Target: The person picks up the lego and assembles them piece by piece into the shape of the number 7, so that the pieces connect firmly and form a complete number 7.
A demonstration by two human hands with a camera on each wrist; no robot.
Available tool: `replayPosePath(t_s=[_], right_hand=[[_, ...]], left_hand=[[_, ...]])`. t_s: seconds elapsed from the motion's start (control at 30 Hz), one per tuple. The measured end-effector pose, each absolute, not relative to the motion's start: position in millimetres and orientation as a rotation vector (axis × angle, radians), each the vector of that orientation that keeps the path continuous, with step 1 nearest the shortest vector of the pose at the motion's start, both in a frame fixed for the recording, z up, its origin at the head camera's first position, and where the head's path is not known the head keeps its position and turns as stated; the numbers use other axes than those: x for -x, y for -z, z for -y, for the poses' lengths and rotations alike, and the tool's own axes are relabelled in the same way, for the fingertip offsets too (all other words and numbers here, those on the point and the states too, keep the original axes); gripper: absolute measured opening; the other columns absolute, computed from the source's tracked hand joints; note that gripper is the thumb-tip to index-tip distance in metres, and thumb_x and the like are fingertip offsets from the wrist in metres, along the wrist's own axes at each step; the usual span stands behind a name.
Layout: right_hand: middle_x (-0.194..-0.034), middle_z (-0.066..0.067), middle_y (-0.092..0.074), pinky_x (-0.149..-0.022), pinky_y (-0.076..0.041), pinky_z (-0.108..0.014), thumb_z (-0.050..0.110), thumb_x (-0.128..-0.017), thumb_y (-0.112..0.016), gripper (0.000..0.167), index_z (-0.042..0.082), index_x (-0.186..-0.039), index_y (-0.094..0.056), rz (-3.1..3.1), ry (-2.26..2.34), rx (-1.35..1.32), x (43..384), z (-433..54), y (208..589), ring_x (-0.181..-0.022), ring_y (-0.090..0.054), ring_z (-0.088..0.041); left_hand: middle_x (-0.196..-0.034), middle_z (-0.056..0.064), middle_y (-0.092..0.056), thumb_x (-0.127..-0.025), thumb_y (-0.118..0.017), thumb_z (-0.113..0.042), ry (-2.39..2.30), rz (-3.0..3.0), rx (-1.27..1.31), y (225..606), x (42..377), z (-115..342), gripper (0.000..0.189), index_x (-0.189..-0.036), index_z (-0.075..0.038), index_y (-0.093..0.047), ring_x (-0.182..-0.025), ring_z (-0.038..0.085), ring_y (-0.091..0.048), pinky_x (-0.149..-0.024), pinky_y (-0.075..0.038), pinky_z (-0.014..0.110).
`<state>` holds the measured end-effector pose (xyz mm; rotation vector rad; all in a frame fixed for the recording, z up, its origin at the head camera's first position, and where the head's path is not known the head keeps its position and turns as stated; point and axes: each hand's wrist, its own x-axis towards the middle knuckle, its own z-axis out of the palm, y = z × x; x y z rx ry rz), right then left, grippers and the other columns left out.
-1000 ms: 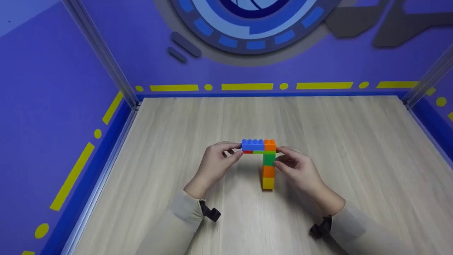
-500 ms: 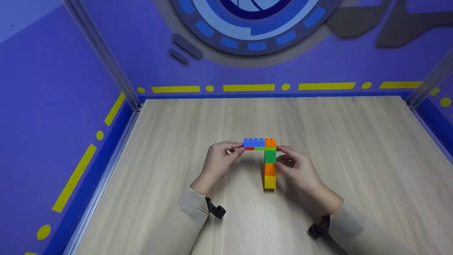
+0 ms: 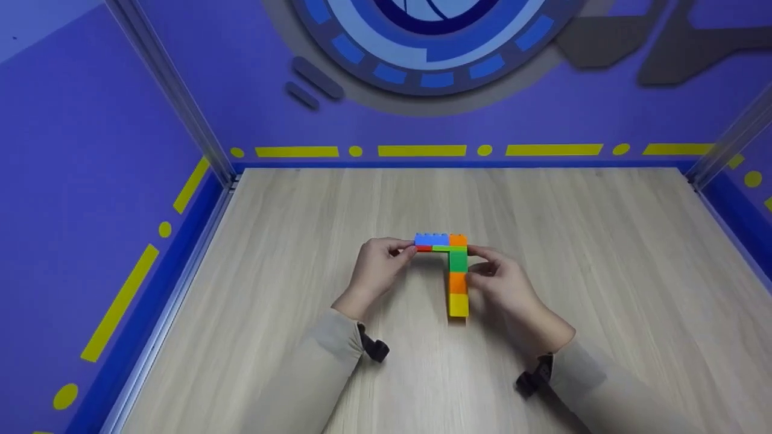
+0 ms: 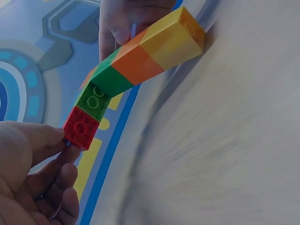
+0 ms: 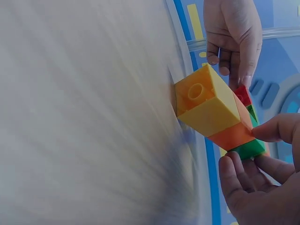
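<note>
A toy building-brick assembly [image 3: 458, 262] hangs between both hands, shaped like an upside-down L. Its top arm has a blue brick [image 3: 431, 240] and an orange brick above thin red [image 4: 80, 127] and light green pieces. Down the column run green [image 3: 458, 261], orange and yellow [image 3: 459, 305] bricks. The yellow brick's hollow underside shows in both wrist views. My left hand [image 3: 380, 265] pinches the free blue-and-red end between thumb and fingers. From the right, my right hand [image 3: 506, 280] holds the column, thumb at the orange brick and fingers around the green one.
A pale wood-grain table [image 3: 301, 211] lies below the hands. Blue-purple panels [image 3: 512, 120] with yellow marks rise at the back and sides, joined by metal corner posts [image 3: 175, 90]. Black straps with small devices [image 3: 375, 349] sit on both wrists.
The assembly has tipped and risen slightly: its top studs show less, and a shadow now shows beneath the yellow brick. Both hands keep their hold and shift a little with it.
</note>
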<state>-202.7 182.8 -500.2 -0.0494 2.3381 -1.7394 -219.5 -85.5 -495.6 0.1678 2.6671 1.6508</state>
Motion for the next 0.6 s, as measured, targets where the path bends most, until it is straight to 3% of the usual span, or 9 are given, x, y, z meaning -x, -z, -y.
replayPosePath(t_s=[0.37,0.47,0.6], right_hand=[[-0.167,-0.015,-0.058,-0.100,-0.057,-0.021,0.003,-0.100,-0.073,0.074,0.012,-0.170,-0.051,-2.274,1.697,0.011,216.6,-182.7,502.4,-0.138,-0.063,-0.031],[-0.170,-0.015,-0.056,-0.103,-0.055,-0.022,0.003,-0.101,-0.072,0.073,0.010,-0.170,-0.051,-2.291,1.672,0.036,218.7,-183.1,503.1,-0.144,-0.062,-0.033],[-0.173,-0.015,-0.054,-0.115,-0.054,-0.032,0.003,-0.103,-0.072,0.071,0.009,-0.170,-0.050,-2.300,1.644,0.044,221.3,-183.6,503.9,-0.149,-0.060,-0.035]], left_hand=[[-0.117,0.007,-0.087,-0.108,-0.078,-0.017,-1.597,-2.740,-0.136,506.0,241.3,79.0,0.020,-0.122,-0.008,-0.088,-0.094,0.012,-0.066,-0.086,-0.058,0.030],[-0.119,0.006,-0.087,-0.108,-0.078,-0.017,-1.556,-2.743,-0.106,508.0,244.4,77.7,0.020,-0.123,-0.009,-0.088,-0.102,0.015,-0.073,-0.094,-0.062,0.037],[-0.123,0.007,-0.087,-0.109,-0.078,-0.018,-1.515,-2.736,-0.095,511.1,248.7,76.0,0.021,-0.124,-0.009,-0.088,-0.117,0.021,-0.079,-0.105,-0.064,0.044]])
